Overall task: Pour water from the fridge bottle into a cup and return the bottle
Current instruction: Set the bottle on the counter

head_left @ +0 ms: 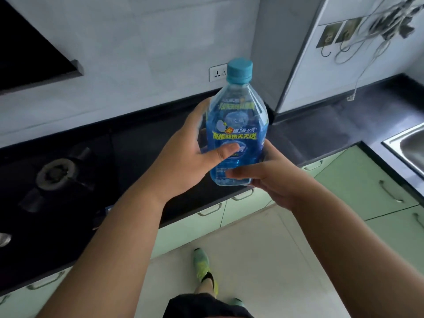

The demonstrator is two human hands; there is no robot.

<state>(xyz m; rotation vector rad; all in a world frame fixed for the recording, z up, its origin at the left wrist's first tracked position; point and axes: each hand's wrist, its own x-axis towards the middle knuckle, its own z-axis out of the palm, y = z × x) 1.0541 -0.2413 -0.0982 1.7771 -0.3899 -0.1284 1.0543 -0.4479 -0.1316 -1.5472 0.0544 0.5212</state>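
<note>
Holding the bottle [237, 131] nearly upright, cap [239, 68] toward 12 o'clock; left hand [190, 157] and right hand [270, 177] both wrapped around its lower body.

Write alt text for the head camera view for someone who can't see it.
Both hands, left hand and right hand, hold an upright blue-labelled water bottle, its blue cap still on, above a black kitchen counter. A gas burner lies left, a steel sink right, green cabinets below.

The head camera looks forward and down, close over both forearms, at the dark counter [296, 143] (one view only).
</note>
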